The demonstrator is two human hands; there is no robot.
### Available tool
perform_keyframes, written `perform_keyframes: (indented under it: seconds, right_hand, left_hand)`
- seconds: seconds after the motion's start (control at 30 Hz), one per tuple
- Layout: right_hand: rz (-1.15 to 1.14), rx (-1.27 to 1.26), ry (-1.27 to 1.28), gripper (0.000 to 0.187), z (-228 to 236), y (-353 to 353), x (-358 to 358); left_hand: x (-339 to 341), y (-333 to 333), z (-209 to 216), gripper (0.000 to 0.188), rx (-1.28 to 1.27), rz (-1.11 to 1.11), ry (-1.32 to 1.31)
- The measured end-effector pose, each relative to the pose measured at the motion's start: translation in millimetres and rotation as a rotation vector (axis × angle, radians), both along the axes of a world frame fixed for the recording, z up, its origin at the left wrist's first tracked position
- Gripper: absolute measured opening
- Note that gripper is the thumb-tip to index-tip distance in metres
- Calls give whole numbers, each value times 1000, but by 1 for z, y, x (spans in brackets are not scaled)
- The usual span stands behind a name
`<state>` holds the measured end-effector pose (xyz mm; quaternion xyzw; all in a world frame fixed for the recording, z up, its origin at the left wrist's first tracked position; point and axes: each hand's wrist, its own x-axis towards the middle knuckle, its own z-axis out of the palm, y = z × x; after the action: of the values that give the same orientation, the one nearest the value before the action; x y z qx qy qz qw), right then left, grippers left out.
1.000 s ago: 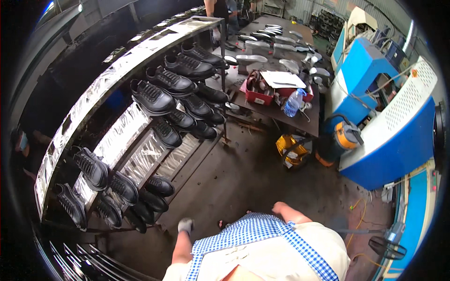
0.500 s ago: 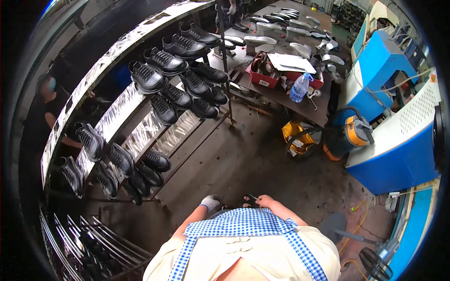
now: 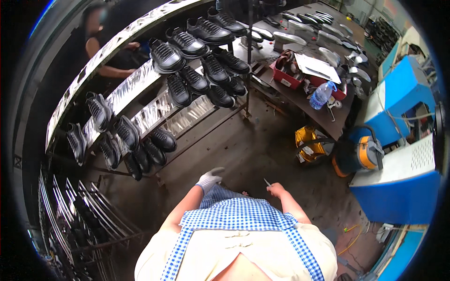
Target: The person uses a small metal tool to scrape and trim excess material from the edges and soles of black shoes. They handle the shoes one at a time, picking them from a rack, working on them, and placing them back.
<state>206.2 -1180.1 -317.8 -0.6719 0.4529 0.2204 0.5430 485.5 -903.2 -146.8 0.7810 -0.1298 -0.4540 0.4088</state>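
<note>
My left hand (image 3: 209, 180) wears a white glove and is held out over the front of the blue checked apron (image 3: 234, 215). Its fingers are stretched out and apart, with nothing in them. To the right, my bare right hand (image 3: 277, 189) is closed around a thin, pointed, light-coloured tool (image 3: 267, 182) whose tip sticks out forward and left; its exact kind is too small to tell. Beyond my left hand, black lace-up shoes (image 3: 164, 140) stand on the sloping metal shelves of a rack (image 3: 131, 89).
A co-worker (image 3: 105, 65) reaches toward the rack's far side. A table (image 3: 300, 100) bears a red box (image 3: 285, 80), a water bottle (image 3: 322, 96) and shoe forms. A yellow bag (image 3: 309, 143), an orange-black vacuum cleaner (image 3: 358, 154) and a blue-white machine (image 3: 398, 201) stand to the right.
Both my hands have moved forward and further apart, and the left has opened out from the apron. My view has shifted, and the co-worker now shows more, with arms at the rack.
</note>
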Motion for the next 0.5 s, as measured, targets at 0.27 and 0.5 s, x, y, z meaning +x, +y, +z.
perform_keyframes:
  seconds: [0.27, 0.5]
  right_hand:
    - [-146, 44, -324, 26, 104, -17, 168]
    - [-170, -68, -504, 26, 181, -67, 272]
  left_hand:
    - [71, -67, 76, 53, -124, -90, -269]
    - [169, -104, 92, 39, -332, -120, 13]
